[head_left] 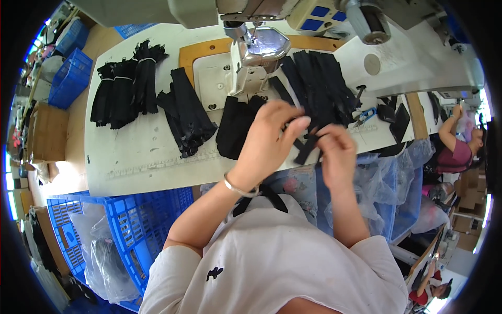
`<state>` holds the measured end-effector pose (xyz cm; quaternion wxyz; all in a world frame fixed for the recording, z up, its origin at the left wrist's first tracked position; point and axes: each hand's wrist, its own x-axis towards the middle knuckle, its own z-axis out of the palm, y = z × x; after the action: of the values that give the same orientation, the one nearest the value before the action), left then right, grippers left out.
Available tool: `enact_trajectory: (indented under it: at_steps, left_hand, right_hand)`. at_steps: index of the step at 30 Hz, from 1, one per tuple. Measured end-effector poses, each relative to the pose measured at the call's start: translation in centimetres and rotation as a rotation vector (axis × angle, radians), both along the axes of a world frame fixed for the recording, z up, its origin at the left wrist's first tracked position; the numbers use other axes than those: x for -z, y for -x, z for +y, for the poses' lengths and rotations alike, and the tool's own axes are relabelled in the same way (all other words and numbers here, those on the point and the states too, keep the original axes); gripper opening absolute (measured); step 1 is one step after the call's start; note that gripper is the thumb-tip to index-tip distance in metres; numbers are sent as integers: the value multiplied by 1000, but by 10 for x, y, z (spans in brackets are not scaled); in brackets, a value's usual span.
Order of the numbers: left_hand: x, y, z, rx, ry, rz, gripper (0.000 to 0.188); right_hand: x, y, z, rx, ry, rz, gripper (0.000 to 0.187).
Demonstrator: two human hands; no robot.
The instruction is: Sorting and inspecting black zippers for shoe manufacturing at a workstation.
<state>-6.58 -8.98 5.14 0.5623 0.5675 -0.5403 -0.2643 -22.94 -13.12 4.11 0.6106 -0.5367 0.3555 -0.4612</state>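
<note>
My left hand (269, 137) is curled over the front of the sewing table, its thumb and fingers closed around a black zipper strip (306, 150). Close by on the right, my right hand (337, 154) pinches the same strip, which hangs short and folded between the hands. Part of it is hidden behind my fingers. Just beyond them lies a spread pile of black zippers (319, 78), right of the machine's needle area. A dark folded fabric piece (235, 128) rests beside my left hand. Over the metal plate stands the sewing machine's head (259, 52).
Tied bundles of black zippers (149, 78) and a loose bunch (185, 112) lie to the left on the white table (130, 162). Small blue-handled snippers (366, 115) lie at right. Blue crates (125, 230) stand below the table's left edge. Other people (457, 152) work at far right.
</note>
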Motion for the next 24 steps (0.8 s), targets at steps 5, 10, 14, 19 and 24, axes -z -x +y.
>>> enact_trajectory:
  at_steps: [5,10,14,19,24]
  left_hand:
    - [27,-17,28,-207,-37,126,19]
    - [10,-46,49,-247,-155,88,20]
    - [20,-63,55,-313,-193,-567,17]
    - [22,-59,57,-381,-199,-757,11]
    - [13,-64,66,-414,-118,-313,10]
  right_hand:
    - [2,-19,46,-368,27,220,9]
    - [-10,-26,42,-492,125,350,9]
    - [0,-22,35,-386,-134,278,29]
    - [9,-10,30,-411,-308,220,38]
    - [9,-2,32,-479,-485,338,26]
